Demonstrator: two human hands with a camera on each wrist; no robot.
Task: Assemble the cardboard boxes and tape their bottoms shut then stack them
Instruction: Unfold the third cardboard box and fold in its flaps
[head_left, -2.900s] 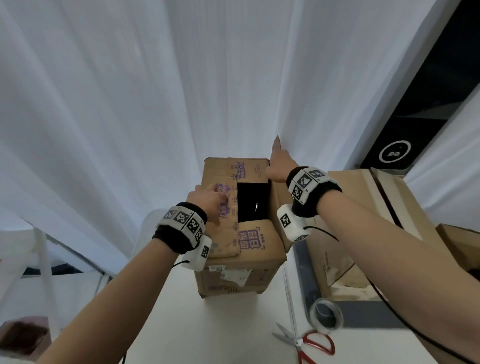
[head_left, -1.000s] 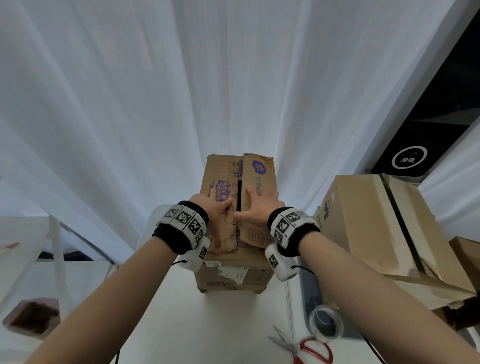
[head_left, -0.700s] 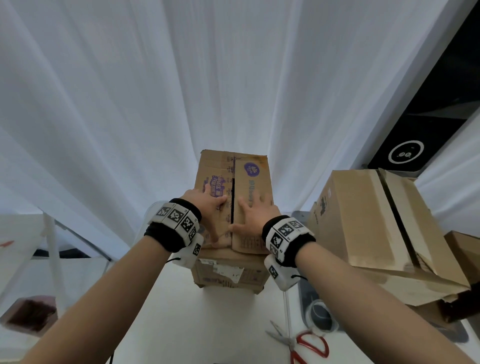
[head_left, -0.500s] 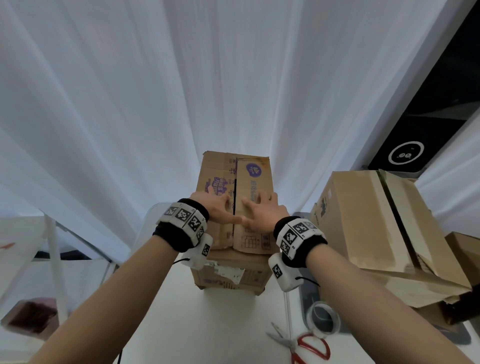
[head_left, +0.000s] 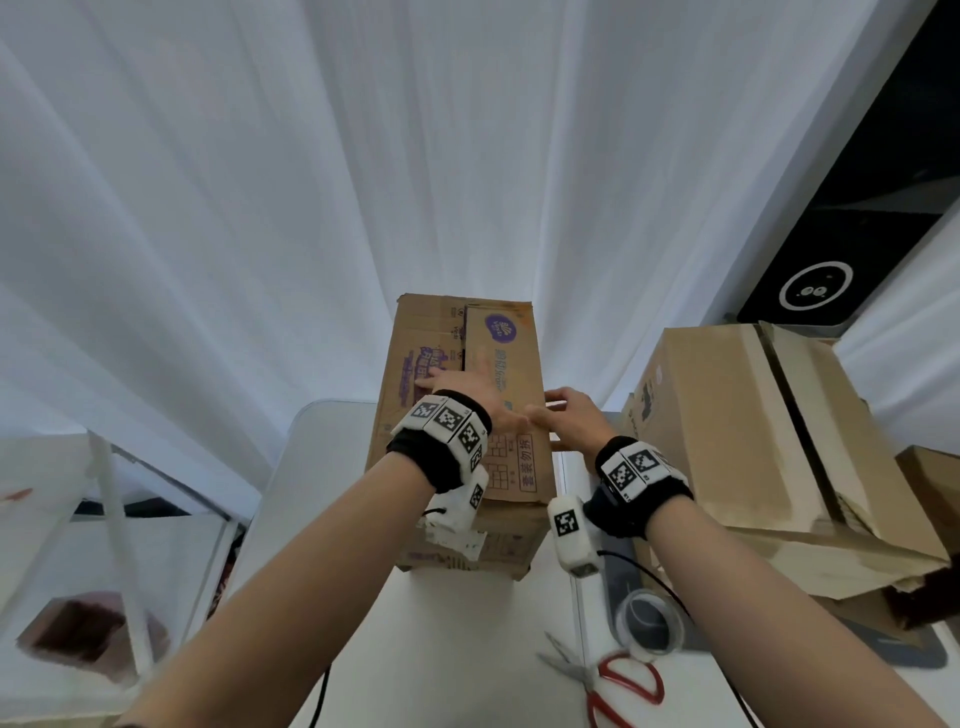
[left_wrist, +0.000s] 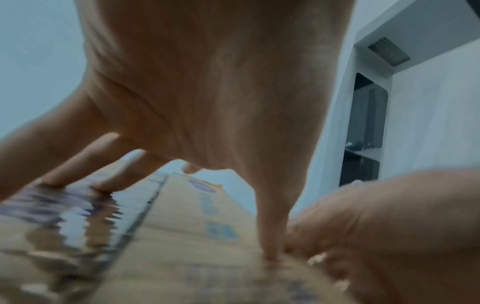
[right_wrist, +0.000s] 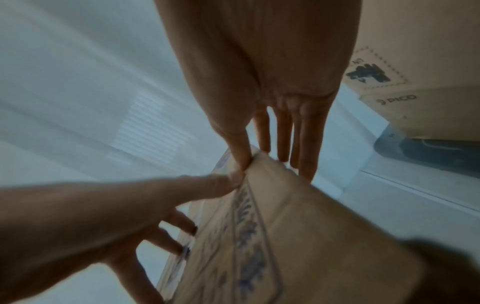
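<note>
A brown cardboard box (head_left: 501, 332) with purple print stands upright on the white table (head_left: 322, 493), its two top flaps folded down so they meet at a seam. My left hand (head_left: 472, 400) lies flat across both flaps with spread straight fingers (left_wrist: 85, 164), thumb reaching toward the right. My right hand (head_left: 556, 410) sits at the box's top right edge, thumb on top and straight fingers (right_wrist: 283, 144) hanging down the side wall. The right wrist view has the left hand (right_wrist: 130, 216) pressing on the box (right_wrist: 298, 236) beside my right thumb. Neither hand holds a tool.
A larger taped cardboard box (head_left: 753, 441) stands close on the right. A clear tape roll (head_left: 647, 621) and red-handled scissors (head_left: 618, 686) lie on the table near my right forearm. White curtains hang behind, and a black device (head_left: 815, 286) stands at the far right.
The flaps, open earlier, are now folded down. My right hand slid from the top of the right flap to the box's right edge, and my left hand spread across both flaps.
</note>
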